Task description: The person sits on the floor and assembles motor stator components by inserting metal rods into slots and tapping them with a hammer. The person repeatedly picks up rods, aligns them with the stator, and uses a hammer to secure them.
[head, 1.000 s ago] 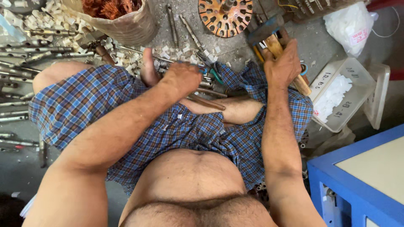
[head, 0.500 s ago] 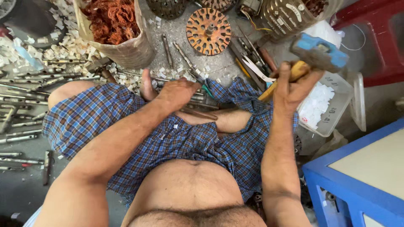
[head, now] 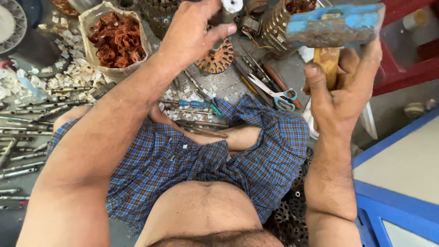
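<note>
Far left on the floor: rows of grey metal rods (head: 23, 132) among scattered white paper scraps (head: 77, 75). Just beyond, an open sack of tangled copper wire (head: 116, 39). Left hand (head: 194, 34) raised over the floor clutter, fingers curled around a small silvery cylindrical part (head: 231, 9) at the top edge; how firmly held, cannot tell. Directly beneath it, a round copper-coloured slotted disc (head: 217, 59) lying flat. Further right, blue-handled scissors (head: 274, 93) resting beside the blue checked cloth (head: 256, 155) over the lap. Right hand (head: 340, 96) closed tight around the wooden handle of a blue-headed hammer (head: 336, 25), head lifted high, well above the floor. Far right, a blue-framed bench (head: 393, 183).
</note>
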